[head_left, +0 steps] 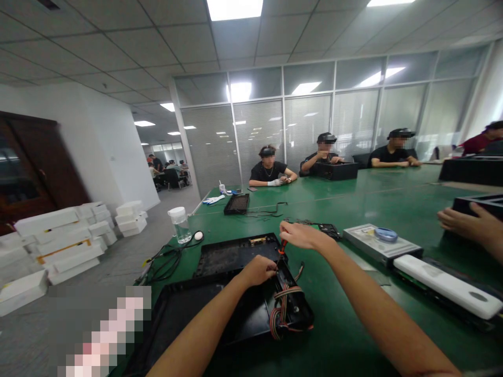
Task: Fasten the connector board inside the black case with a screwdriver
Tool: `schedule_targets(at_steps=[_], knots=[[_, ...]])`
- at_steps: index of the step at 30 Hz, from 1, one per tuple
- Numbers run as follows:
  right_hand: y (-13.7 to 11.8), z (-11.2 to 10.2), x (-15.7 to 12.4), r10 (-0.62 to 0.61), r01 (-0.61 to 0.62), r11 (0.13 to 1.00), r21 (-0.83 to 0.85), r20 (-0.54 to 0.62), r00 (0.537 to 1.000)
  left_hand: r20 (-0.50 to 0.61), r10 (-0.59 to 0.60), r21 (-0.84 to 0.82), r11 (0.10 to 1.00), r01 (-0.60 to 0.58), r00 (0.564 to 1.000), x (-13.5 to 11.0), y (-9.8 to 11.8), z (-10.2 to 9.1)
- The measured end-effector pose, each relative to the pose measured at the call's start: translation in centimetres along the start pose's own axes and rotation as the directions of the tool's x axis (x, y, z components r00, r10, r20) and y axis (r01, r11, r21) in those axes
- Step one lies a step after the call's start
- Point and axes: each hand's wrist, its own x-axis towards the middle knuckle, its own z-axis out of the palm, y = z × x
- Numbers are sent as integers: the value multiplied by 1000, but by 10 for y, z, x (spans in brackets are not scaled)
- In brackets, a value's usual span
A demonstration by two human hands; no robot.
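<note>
My right hand is closed around the handle of a screwdriver, red where it shows, which points down at the far end of a black casing. Beside the screwdriver's lower end, my left hand has its fingers pinched together at the casing's raised right side. What lies between those fingertips is hidden. Striped ribbon cables are looped around that raised side. Just beyond lies a flat black panel with a small brass-coloured piece on it.
Right of my arm lie a silver drive with a blue roll on top and a long white cover. A clear jar and black cables are at left. Several people sit across the green table; another person's hands hold a black case.
</note>
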Motion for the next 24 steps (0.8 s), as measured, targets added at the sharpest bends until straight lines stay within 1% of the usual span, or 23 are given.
schedule_targets(at_steps=[2, 3, 4, 6, 7, 8, 11, 12, 14, 15, 16, 17, 18, 19, 20, 21, 22, 23, 24], knots=[[-6, 0, -4, -99, 97, 995, 28, 71, 993, -7, -3, -5, 1000, 3, 1000, -1, 1, 1], [-9, 0, -7, -92, 92, 996, -3, 74, 993, -9, 0, -9, 1000, 0, 1000, -2, 2, 2], [-13, 1, -10, -45, 48, 997, -62, 55, 997, -12, 2, -11, 1000, -2, 1000, -2, 4, 3], [-18, 4, -17, 75, -77, 980, -181, -22, 997, -18, -4, -10, 1000, 4, 1000, -4, 6, 4], [-20, 6, -20, 101, -110, 973, -205, -51, 994, -21, -9, -10, 1000, 9, 1000, -4, 8, 5], [-21, 7, -22, 92, -102, 975, -198, -56, 994, -24, -14, -10, 1000, 14, 1000, -5, 9, 5], [-23, 11, -27, -26, 24, 992, -124, -20, 999, -29, -10, -11, 1000, 10, 1000, -8, 10, 6], [-22, 12, -28, -38, 34, 991, -128, -29, 999, -30, -7, -7, 1000, 7, 1000, -8, 10, 6], [-18, 16, -30, -22, 9, 987, -158, -79, 997, -28, -2, 14, 1000, 3, 1000, -9, 10, 7], [-13, 20, -32, -19, 2, 989, -146, -117, 993, -23, 1, 27, 1000, 0, 1000, -10, 10, 7], [-6, 24, -34, -31, 17, 995, -96, -151, 988, -20, 4, 40, 999, -3, 1000, -10, 10, 7], [3, 30, -37, -52, 53, 999, 0, -178, 983, -19, 8, 51, 999, -7, 1000, -11, 10, 7], [15, 36, -41, -68, 97, 986, 139, -197, 978, -21, 13, 63, 998, -12, 1000, -12, 11, 8], [29, 44, -45, -68, 137, 940, 311, -223, 972, -28, 18, 77, 997, -16, 999, -12, 12, 8], [44, 52, -48, -31, 146, 853, 502, -230, 973, -36, 25, 97, 995, -21, 999, -13, 13, 10], [60, 59, -52, 59, 119, 705, 699, -226, 972, -45, 33, 122, 992, -27, 998, -14, 15, 11], [75, 67, -54, 185, 117, 499, 858, -237, 954, -52, 42, 148, 988, -34, 998, -15, 16, 13], [90, 74, -56, 318, 156, 271, 950, -241, 917, -56, 52, 170, 984, -42, 997, -16, 17, 14], [103, 80, -57, 419, 205, 65, 977, -213, 883, -61, 61, 184, 982, -48, 996, -16, 18, 15]])
